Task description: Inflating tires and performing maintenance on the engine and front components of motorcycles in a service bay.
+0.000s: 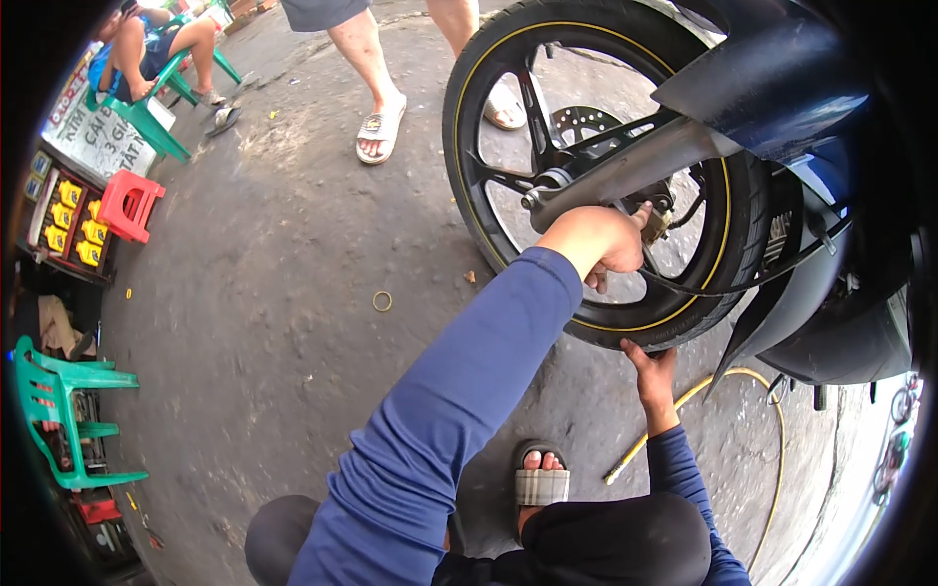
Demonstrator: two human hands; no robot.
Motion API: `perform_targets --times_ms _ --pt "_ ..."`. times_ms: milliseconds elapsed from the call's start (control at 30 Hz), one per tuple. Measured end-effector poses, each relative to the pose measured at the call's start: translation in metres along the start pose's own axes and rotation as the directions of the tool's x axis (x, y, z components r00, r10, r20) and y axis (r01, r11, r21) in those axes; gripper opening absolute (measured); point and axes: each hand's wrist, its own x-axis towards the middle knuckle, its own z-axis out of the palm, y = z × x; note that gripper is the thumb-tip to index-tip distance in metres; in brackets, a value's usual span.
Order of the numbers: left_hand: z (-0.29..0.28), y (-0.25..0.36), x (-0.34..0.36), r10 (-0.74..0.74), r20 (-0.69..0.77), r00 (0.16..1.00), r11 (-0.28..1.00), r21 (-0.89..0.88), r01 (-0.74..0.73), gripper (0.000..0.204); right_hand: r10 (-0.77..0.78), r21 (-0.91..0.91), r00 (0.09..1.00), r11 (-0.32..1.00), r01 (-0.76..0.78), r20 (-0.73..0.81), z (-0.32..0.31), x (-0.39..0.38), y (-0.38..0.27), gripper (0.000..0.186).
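Note:
A motorbike's front wheel, with black spokes and a black tyre (pixel 473 200) ringed by a thin yellow line, stands ahead to the right. My left hand (pixel 611 239) reaches in by the grey fork leg (pixel 625 174). One of its fingers stretches toward the brake caliper (pixel 662 217); the other fingers bend down, partly hidden. Below, my right hand (pixel 653 379) holds the bottom of the tyre, its thumb on the near sidewall and its other fingers mostly hidden. A black cable (pixel 728 290) runs from beside my left hand toward the bike's body.
A yellow hose (pixel 782 444) curves over the floor at right. A small ring (pixel 382 301) lies mid-floor. Someone in sandals (pixel 379 132) stands behind the wheel; another person sits far left. Green chairs (pixel 63 410), a red stool (pixel 127 203) and a rack of yellow bottles (pixel 59 217) line the left.

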Motion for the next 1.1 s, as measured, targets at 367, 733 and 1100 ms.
perform_targets --times_ms 367,733,1100 --pt "0.024 0.016 0.011 0.226 -0.467 0.855 0.926 0.376 -0.040 0.065 0.000 0.035 1.000 0.999 0.001 -0.021 0.001 0.002 0.003 0.044" --pt "0.033 0.013 0.038 0.131 -0.748 0.650 0.982 0.005 -0.191 0.060 -0.015 0.076 1.000 0.997 0.015 0.001 -0.003 0.005 0.017 0.047" --pt "0.034 0.006 0.024 0.185 -0.670 0.719 0.982 0.108 -0.152 0.053 -0.024 0.085 1.000 0.996 0.023 0.006 -0.003 0.007 0.026 0.046"
